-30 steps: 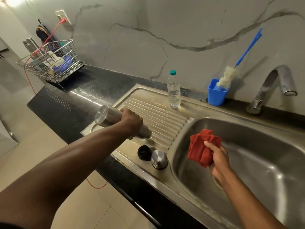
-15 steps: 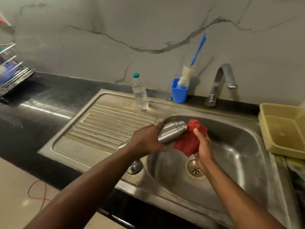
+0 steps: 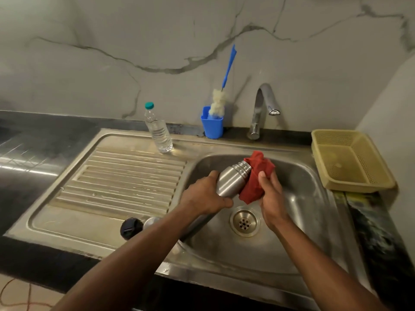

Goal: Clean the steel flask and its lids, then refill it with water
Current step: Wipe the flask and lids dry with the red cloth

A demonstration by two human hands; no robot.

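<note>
My left hand (image 3: 205,195) grips the steel flask (image 3: 233,179) by its body and holds it tilted over the sink basin (image 3: 301,212), neck pointing up and right. Against the flask's threaded neck my right hand (image 3: 270,198) presses a bunched red cloth (image 3: 256,176). A black inner lid (image 3: 131,227) lies on the drainboard's front edge. Beside it, the steel cap (image 3: 151,221) is partly hidden behind my left forearm.
A clear water bottle (image 3: 158,130) with a teal cap stands at the back of the drainboard (image 3: 125,176). A blue cup (image 3: 212,125) holds a bottle brush. The tap (image 3: 262,108) rises behind the basin. A yellow basket (image 3: 350,161) sits to the right.
My left hand carried the flask from above the drainboard to over the basin. My right hand brought the red cloth up against the flask's neck. The view swung right.
</note>
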